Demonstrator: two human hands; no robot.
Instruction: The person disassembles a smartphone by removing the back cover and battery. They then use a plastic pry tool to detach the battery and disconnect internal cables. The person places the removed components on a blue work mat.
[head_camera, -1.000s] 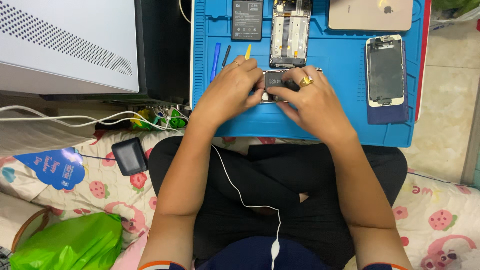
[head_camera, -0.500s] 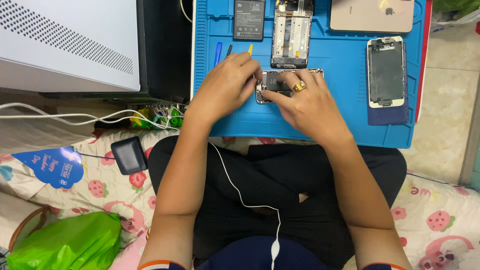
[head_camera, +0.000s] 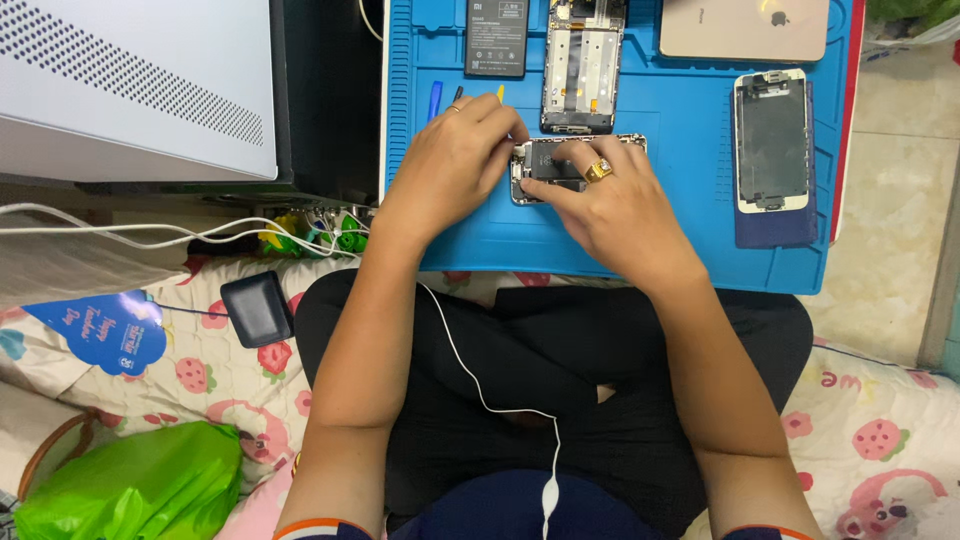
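**Blue mat, opened phone under both hands**

Blue repair mat (head_camera: 700, 262) carries your opened phone (head_camera: 560, 165) near its centre. Your left hand (head_camera: 455, 165) pinches its left end; your right hand (head_camera: 610, 205) presses fingers flat on it. Black battery (head_camera: 497, 38) lies at twelve o'clock; what the left fingertips grip seems hidden.

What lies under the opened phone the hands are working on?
The opened phone body rests on the blue rubber work mat. The left hand and right hand cover its lower edge, so anything beneath there is hidden.
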